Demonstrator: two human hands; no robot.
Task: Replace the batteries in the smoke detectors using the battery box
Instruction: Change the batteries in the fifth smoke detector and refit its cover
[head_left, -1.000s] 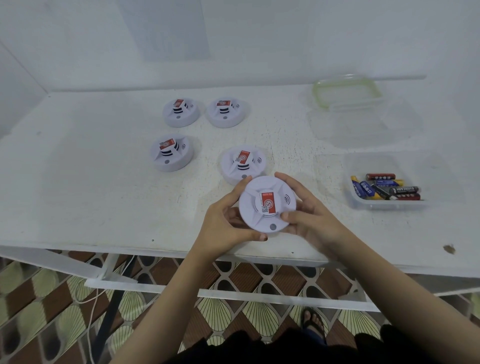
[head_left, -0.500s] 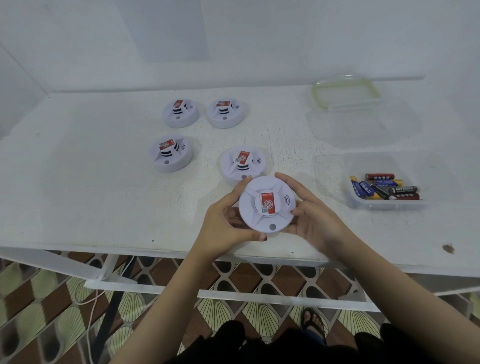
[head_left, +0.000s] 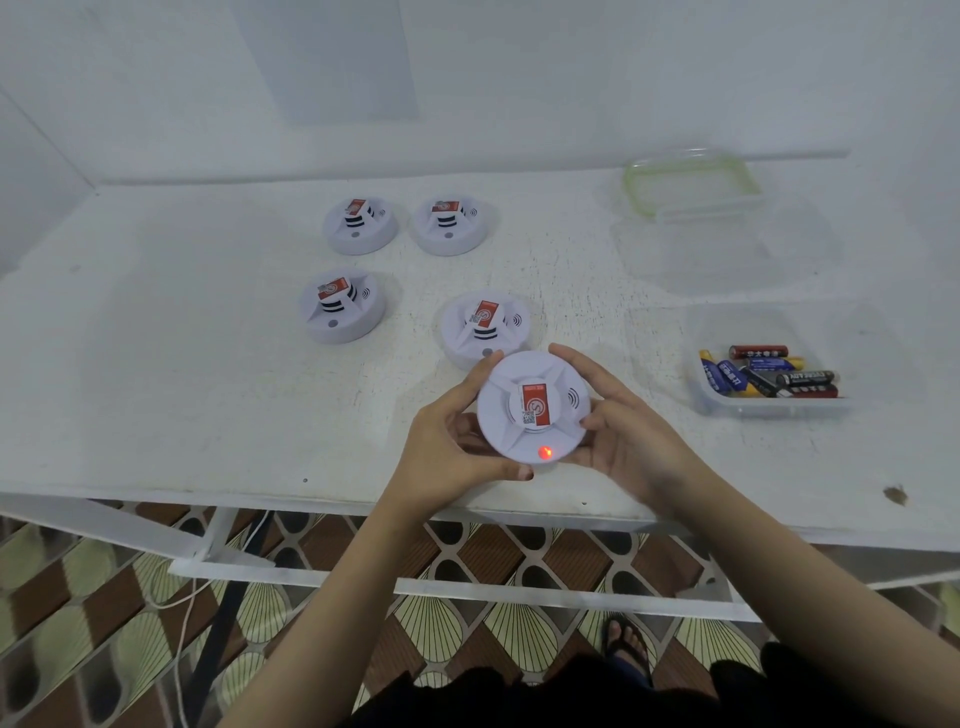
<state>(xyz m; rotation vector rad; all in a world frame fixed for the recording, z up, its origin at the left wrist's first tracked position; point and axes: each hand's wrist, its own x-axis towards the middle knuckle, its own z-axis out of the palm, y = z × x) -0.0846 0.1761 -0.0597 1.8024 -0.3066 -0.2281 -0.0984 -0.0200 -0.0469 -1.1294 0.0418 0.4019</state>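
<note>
I hold a round white smoke detector (head_left: 519, 421) with a red label just above the table's near edge. A red light glows on its near rim. My left hand (head_left: 449, 441) grips its left side and underside, my right hand (head_left: 623, 441) its right side. Several more white detectors stand on the table: one right behind the held one (head_left: 483, 330), one to the left (head_left: 343, 306), and two at the back (head_left: 360, 226) (head_left: 451, 224). The clear battery box (head_left: 769, 408) with several batteries sits to the right.
A green-rimmed clear lid (head_left: 691, 182) leans on an empty clear container (head_left: 696, 254) at the back right. The white table (head_left: 156, 364) meets a wall behind. A small dark mark (head_left: 894, 494) lies near the front right edge. Tiled floor and my sandalled foot show below.
The held detector's indicator, dark before, now glows red. Both hands and the detector stay almost in the same place.
</note>
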